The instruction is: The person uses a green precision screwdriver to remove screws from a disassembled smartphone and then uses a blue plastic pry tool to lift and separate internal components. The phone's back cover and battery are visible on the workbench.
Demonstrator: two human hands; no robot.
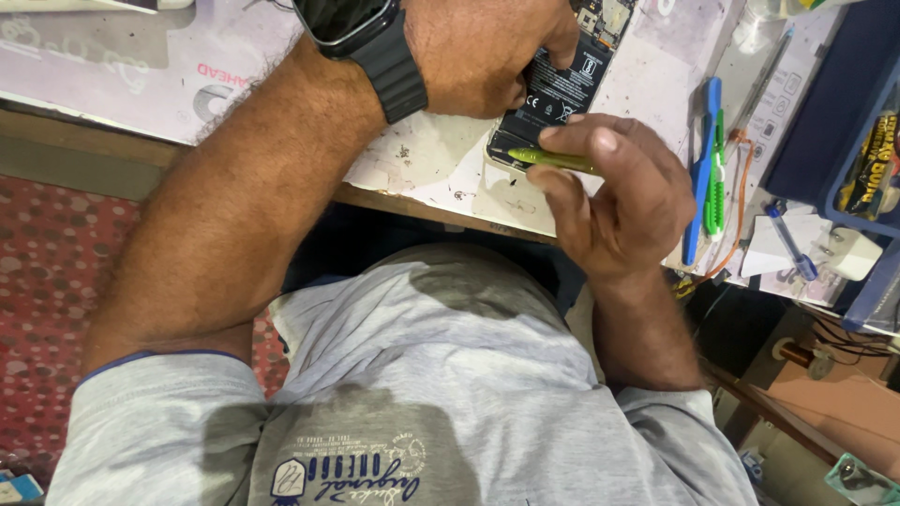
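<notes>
Near the front edge of the bench (412, 159) lay the opened phone (562, 89), thin and fragile, best held by its sides. The left hand (487, 56) pressed it down; the right hand (619, 197) pinched a light green tool (553, 159).

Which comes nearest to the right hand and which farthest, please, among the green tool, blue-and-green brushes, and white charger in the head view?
1. Green tool, held in the right hand.
2. Brushes, just to its right.
3. Charger, far right by the blue tray.
</notes>
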